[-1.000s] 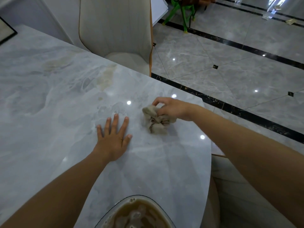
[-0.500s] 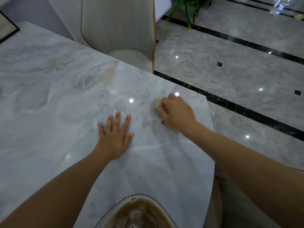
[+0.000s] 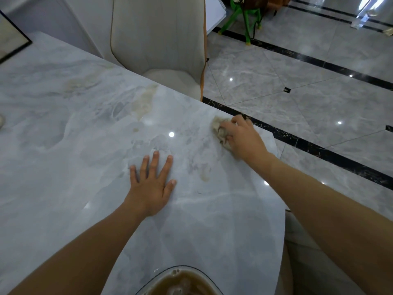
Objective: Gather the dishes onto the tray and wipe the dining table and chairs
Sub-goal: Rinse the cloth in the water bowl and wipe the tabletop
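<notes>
— Where the marble table meets the left edge of the view, what lies on it?
— A dark-rimmed flat object, cut off by the frame. I cannot tell what it is. Further right, pale brown stains mark the tabletop.
— And the left hand?
— Palm down on the marble near the middle, fingers spread and straight, holding nothing. Beyond it a cream chair stands tucked against the far edge. At the near edge a bowl of brown liquid shows only in part.
— Where is the cloth?
— On the tabletop, close to the far right edge and well apart from the left hand. It is beige and crumpled.
— Who holds it?
— The right hand covers most of it, fingers curled round the wad and pressing it to the marble.
— Past the table?
— Glossy grey floor tiles with black bands, and a green stool at the top.
</notes>
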A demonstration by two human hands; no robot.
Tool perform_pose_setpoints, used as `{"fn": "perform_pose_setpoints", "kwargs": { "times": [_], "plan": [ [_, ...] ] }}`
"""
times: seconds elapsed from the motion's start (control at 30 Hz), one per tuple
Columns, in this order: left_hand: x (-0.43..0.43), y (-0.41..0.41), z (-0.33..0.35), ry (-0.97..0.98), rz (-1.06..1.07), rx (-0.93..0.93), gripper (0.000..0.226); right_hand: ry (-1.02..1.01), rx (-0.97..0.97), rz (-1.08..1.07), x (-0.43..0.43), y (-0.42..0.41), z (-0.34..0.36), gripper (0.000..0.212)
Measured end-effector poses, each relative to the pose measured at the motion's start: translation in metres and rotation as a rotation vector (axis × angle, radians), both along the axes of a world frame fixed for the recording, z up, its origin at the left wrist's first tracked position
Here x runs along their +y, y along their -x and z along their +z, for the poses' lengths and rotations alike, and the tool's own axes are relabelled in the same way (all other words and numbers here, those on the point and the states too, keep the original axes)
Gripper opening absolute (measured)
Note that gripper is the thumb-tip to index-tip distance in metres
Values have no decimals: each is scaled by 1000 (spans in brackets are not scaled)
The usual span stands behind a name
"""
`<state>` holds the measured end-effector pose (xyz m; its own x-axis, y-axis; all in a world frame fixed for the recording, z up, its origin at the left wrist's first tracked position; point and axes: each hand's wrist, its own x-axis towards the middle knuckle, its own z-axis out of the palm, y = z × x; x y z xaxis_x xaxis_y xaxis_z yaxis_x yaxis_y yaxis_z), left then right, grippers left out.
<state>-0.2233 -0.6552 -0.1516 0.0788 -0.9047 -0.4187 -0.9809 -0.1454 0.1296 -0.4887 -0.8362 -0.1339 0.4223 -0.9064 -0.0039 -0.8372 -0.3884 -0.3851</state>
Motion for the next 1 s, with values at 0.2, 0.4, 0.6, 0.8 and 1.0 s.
{"fn": "perform_pose_setpoints", "kwargs": {
  "times": [0.2, 0.4, 0.6, 0.8, 1.0],
  "plan": [
    [-1, 0, -1, 2, -4, 1, 75, -68, -115, -83, -35, -30, 2, 49],
    [-1, -1, 1, -4, -5, 30, 75, -114, -97, 188, 0, -48, 5, 47],
    [-2, -1, 2, -19, -7, 23, 80, -168, 10, 278, 42, -15, 13, 47],
    [-7, 4, 7, -76, 2, -2, 69, -316, -38, 119, 100, -11, 17, 37],
    [-5, 2, 11, -66, -6, 49, 70, -297, -61, -90, 120, -49, 16, 23]
  ]
}}
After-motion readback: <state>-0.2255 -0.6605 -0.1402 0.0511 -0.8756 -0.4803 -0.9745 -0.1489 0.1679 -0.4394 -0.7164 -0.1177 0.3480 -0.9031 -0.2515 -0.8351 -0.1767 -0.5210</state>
